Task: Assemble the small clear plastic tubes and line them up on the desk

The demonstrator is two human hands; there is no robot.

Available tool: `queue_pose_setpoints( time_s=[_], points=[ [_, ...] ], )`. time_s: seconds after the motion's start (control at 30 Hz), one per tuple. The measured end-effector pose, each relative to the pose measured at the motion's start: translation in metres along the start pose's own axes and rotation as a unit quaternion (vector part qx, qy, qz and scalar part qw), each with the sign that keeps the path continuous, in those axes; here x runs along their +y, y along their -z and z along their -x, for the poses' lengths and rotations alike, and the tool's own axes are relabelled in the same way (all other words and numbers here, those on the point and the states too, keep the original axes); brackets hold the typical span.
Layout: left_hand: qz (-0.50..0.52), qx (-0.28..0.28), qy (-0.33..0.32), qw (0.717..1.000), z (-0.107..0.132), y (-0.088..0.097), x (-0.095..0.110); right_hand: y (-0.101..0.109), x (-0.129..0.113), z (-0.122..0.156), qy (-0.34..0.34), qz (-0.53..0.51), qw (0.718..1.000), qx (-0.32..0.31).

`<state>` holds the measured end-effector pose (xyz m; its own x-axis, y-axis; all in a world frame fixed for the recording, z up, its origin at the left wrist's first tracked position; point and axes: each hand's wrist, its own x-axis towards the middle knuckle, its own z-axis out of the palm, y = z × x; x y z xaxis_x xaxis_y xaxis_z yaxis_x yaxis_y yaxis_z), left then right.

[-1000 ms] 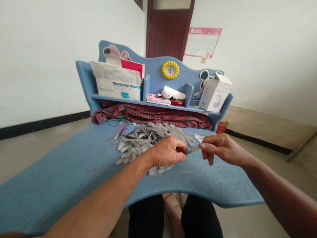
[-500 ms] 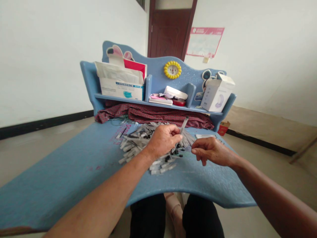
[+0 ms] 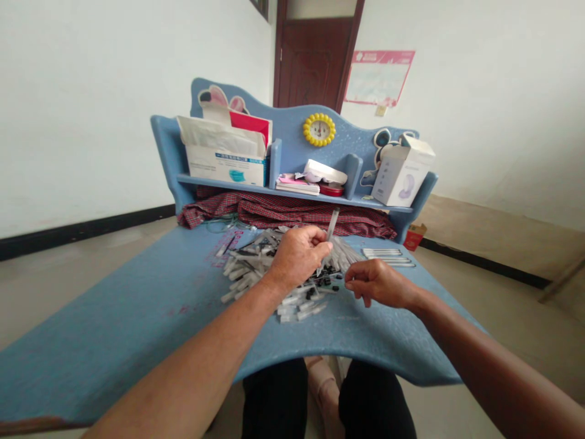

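A heap of several thin clear plastic tubes (image 3: 249,268) lies in the middle of the blue desk (image 3: 137,305), with small black pieces (image 3: 322,283) scattered at its right edge. My left hand (image 3: 297,256) hovers over the heap, fingers pinched on one clear tube (image 3: 329,228) that points up and away. My right hand (image 3: 377,283) rests just to the right of the black pieces, fingers curled in a pinch; what it holds is too small to make out.
A row of finished tubes (image 3: 388,255) lies at the right back. A checked cloth (image 3: 283,210) sits under the shelf, which carries a mask box (image 3: 223,161), a white carton (image 3: 402,174) and a yellow clock (image 3: 319,129). My knees are below the desk's front edge.
Both hands held one tube between them; my right hand let go and moved left to the black pieces. My left hand lifted the tube upright over the heap.
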<state>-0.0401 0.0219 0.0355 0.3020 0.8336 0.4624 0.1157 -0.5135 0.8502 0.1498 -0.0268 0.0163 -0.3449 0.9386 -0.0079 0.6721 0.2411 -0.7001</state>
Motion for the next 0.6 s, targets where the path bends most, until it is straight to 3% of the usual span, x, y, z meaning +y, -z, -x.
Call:
queue_pose_setpoints(
  time_s=[0.4,0.6],
  points=[
    [-0.004,0.036,-0.005,0.999,0.000,0.001,0.004,-0.014,0.018,-0.019,0.017,0.083,0.996,0.004],
    [-0.003,0.039,-0.001,0.999,0.000,0.002,0.006,-0.017,0.015,-0.021,0.014,0.126,0.992,0.020]
  ],
)
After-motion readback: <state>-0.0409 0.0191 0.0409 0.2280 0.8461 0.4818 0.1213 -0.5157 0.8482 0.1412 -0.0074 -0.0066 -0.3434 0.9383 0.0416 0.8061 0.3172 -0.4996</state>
